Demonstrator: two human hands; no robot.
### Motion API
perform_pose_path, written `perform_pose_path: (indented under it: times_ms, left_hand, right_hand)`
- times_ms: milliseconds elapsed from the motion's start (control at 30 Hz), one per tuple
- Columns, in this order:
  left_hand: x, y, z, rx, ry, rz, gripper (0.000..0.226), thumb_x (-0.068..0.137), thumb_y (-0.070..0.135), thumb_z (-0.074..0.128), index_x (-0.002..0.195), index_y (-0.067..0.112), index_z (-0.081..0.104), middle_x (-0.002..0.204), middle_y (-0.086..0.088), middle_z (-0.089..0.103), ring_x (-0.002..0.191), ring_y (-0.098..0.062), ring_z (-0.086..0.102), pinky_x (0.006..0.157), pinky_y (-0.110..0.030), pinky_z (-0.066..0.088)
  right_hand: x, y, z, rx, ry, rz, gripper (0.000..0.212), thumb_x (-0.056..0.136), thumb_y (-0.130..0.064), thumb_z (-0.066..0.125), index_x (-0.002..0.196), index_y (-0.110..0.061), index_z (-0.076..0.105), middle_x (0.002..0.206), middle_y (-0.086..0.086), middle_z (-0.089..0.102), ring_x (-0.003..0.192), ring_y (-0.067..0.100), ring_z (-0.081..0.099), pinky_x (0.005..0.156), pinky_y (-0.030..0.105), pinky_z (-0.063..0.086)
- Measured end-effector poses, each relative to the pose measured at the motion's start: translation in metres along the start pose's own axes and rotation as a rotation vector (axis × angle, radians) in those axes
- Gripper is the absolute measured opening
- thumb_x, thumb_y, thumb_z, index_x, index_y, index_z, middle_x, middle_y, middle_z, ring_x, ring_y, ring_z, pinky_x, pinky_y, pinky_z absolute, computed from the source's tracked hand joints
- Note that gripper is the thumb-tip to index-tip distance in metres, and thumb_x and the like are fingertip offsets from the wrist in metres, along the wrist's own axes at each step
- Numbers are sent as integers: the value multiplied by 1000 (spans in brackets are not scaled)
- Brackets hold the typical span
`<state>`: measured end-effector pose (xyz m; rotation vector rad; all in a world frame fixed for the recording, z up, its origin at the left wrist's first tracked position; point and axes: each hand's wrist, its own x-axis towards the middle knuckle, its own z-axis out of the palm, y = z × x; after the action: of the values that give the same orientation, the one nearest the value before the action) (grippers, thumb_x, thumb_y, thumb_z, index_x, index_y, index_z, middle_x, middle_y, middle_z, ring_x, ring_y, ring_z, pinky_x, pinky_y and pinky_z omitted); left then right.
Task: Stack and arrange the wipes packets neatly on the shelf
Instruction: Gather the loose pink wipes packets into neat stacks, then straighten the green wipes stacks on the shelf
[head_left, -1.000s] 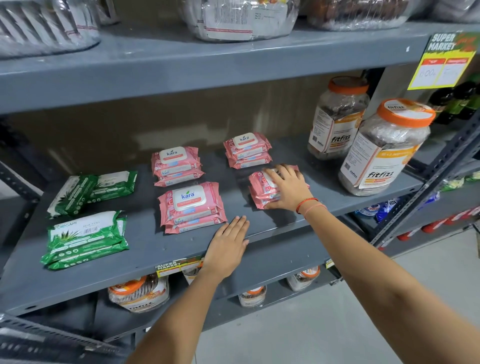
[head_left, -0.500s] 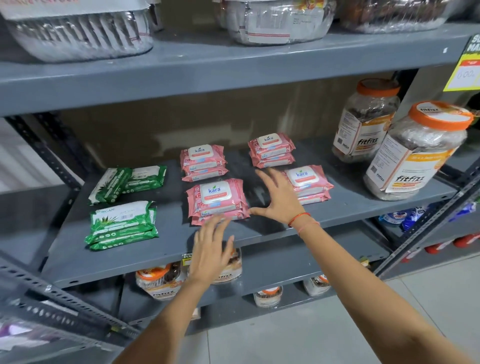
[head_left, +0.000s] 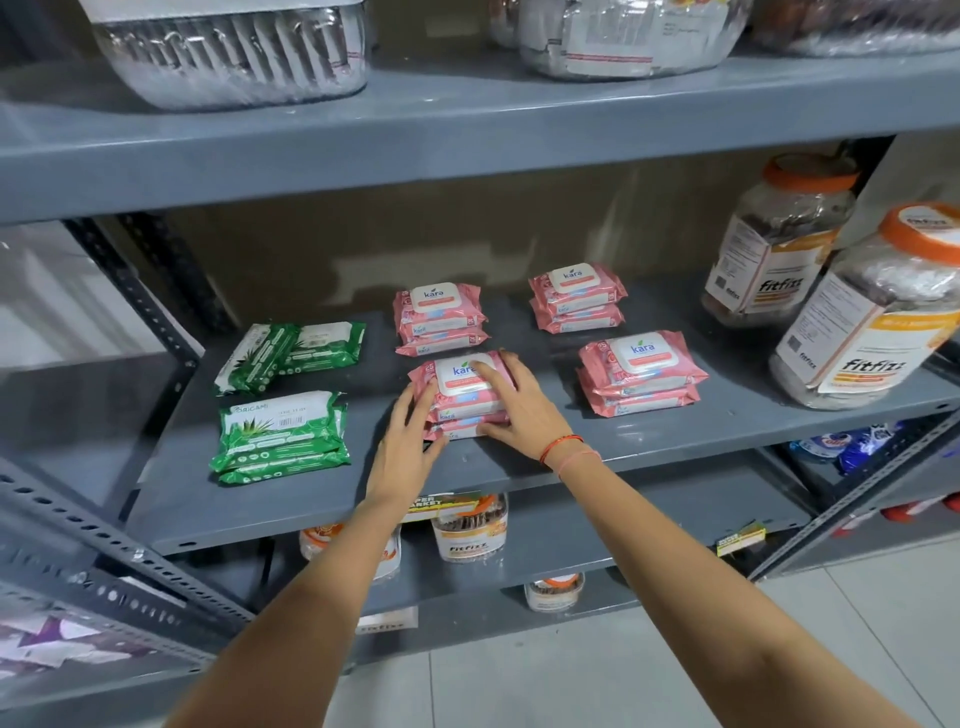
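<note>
Pink Kara wipes packets lie in stacks on the grey shelf (head_left: 519, 467). The front-middle pink stack (head_left: 460, 387) has my left hand (head_left: 408, 441) pressed against its left side and my right hand (head_left: 511, 402) laid over its top and right side. Further pink stacks sit at the front right (head_left: 641, 371), back middle (head_left: 439, 317) and back right (head_left: 576, 296). Green wipes packets lie at the left: a neat front stack (head_left: 280, 436) and a skewed back pile (head_left: 288, 353).
Two big orange-lidded fitfizz jars (head_left: 872, 317) stand at the shelf's right end. An upper shelf (head_left: 467, 124) with clear plastic containers hangs close overhead. Slotted steel uprights (head_left: 156, 291) flank the left. Smaller jars fill the shelf below.
My right hand left the front-right pink stack and came to the front-middle one. My left hand rose from the shelf edge to that stack's left side. The view shifted left.
</note>
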<state>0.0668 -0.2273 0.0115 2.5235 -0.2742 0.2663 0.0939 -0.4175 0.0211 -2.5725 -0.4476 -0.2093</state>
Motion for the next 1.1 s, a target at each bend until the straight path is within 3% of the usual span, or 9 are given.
perform_pose_path:
  times_ms: [133, 233, 300, 433, 500, 600, 733, 833, 1100]
  left_hand:
    - [1, 0, -4, -5, -29, 32, 67, 91, 20, 59, 146, 25, 22, 155, -5, 16, 130, -33, 38, 100, -50, 40]
    - [-3, -5, -12, 12, -49, 91, 70, 90, 25, 59, 147, 26, 17, 157, -5, 11, 137, -31, 26, 106, -49, 32]
    - [-9, -13, -25, 40, -18, 132, 71, 91, 32, 57, 147, 26, 14, 157, -5, 11, 137, -30, 25, 107, -47, 30]
    - [-25, -50, -61, 236, 143, 194, 63, 89, 38, 57, 143, 20, 30, 152, -10, 26, 134, -31, 32, 102, -51, 36]
    - [-36, -77, -79, 293, 203, 161, 60, 87, 37, 61, 139, 18, 37, 150, -12, 30, 133, -32, 32, 101, -53, 36]
    - [-48, -117, -101, 361, 229, 98, 63, 85, 39, 63, 138, 19, 36, 150, -13, 28, 134, -33, 29, 100, -54, 34]
    - [-54, -150, -120, 427, 141, 18, 70, 80, 41, 69, 139, 21, 38, 151, -13, 29, 136, -34, 28, 102, -54, 33]
    - [-54, -162, -125, 382, 44, -27, 71, 81, 36, 70, 142, 26, 34, 149, -11, 34, 131, -35, 37, 97, -54, 40]
    - [-49, -164, -123, 304, 70, -61, 67, 85, 33, 65, 143, 29, 32, 150, -4, 30, 129, -27, 41, 76, -43, 53]
  right_hand:
    - [-1, 0, -1, -12, 12, -5, 82, 81, -30, 71, 147, -27, 23, 154, 16, 15, 143, 34, 14, 102, 53, 43]
    - [-3, -3, 2, -109, 70, 23, 87, 77, -50, 68, 147, -25, 23, 154, 16, 19, 143, 35, 14, 114, 61, 18]
    - [-4, -14, 5, -152, 180, 45, 89, 74, -59, 66, 146, -24, 28, 152, 14, 26, 144, 35, 15, 113, 60, 5]
    - [5, -60, 20, -86, 301, -117, 83, 72, -50, 71, 142, -20, 38, 145, 19, 38, 135, 39, 33, 110, 62, 24]
    - [15, -89, 31, 1, 249, -221, 81, 73, -42, 73, 142, -16, 38, 144, 22, 37, 132, 41, 36, 107, 58, 32]
    - [31, -127, 52, 89, 101, -295, 87, 73, -39, 74, 145, -16, 32, 150, 24, 27, 137, 41, 28, 111, 52, 27]
    - [54, -154, 77, 10, -134, -283, 99, 71, -40, 76, 149, -23, 17, 155, 23, 10, 142, 40, 15, 114, 52, 23]
    - [69, -160, 91, -98, -259, -266, 102, 70, -41, 76, 149, -25, 13, 156, 21, 7, 141, 39, 15, 114, 49, 23]
    - [78, -159, 100, -122, -276, -235, 101, 69, -43, 75, 149, -27, 15, 154, 19, 15, 141, 36, 18, 111, 48, 27]
